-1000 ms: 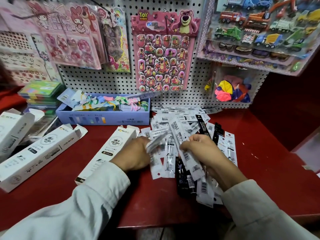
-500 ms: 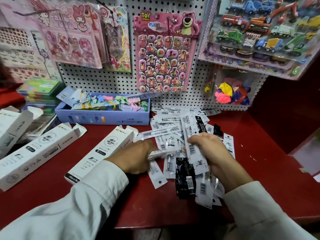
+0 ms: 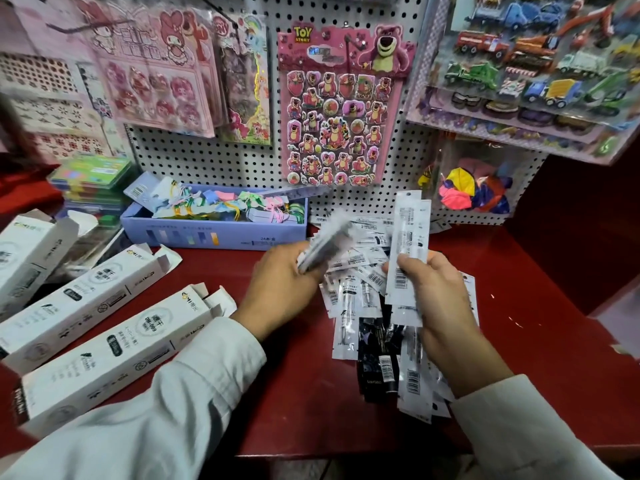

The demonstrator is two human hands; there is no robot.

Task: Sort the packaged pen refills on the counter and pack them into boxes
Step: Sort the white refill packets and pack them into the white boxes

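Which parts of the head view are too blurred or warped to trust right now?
Head view: the packets in the left hand are motion-smeared, unreadable; the packets in the right hand are sharp enough to show barcodes; the sticker sheets at upper left are soft; wide-angle bending curves the white boxes and frame edges.

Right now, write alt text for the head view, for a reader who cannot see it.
A person's right hand holds white packaged pen refills upright over a loose pile of refills on a red counter, while the left hand grips a blurred bunch. Open white boxes lie to the left, below a pegboard hung with sticker sheets.
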